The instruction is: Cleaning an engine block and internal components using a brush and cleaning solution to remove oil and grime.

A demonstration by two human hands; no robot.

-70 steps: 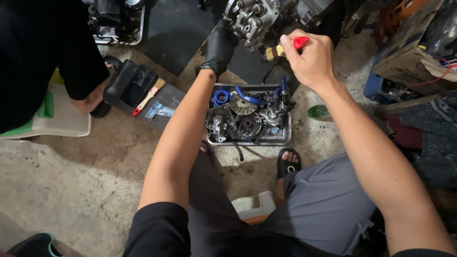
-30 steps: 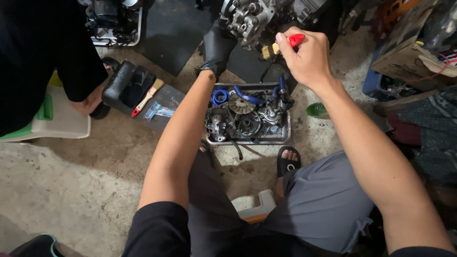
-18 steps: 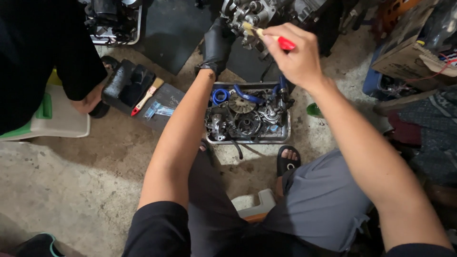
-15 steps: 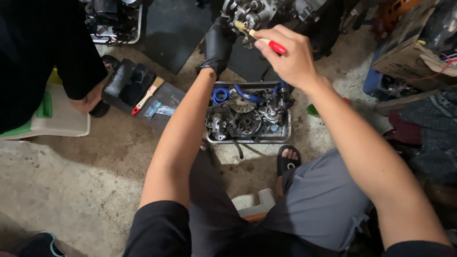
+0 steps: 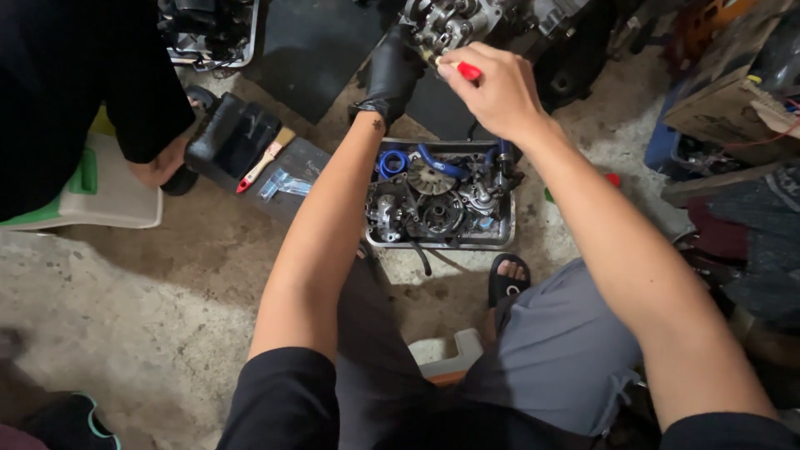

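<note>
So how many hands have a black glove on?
1. Only the left hand wears a black glove, resting on the engine. The right hand is bare, holding a red-handled tool. Another person's hand at left is bare too.

Right hand (image 5: 498,93) with red-handled tool (image 5: 467,71) at engine (image 5: 454,23)

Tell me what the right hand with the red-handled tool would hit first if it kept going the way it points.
The right hand aims the red-handled tool up and left, straight at the engine block. That metal assembly looks like the first thing in line; the tool tip already seems at it, though depth is unclear. The gloved left hand sits just beside.
</note>
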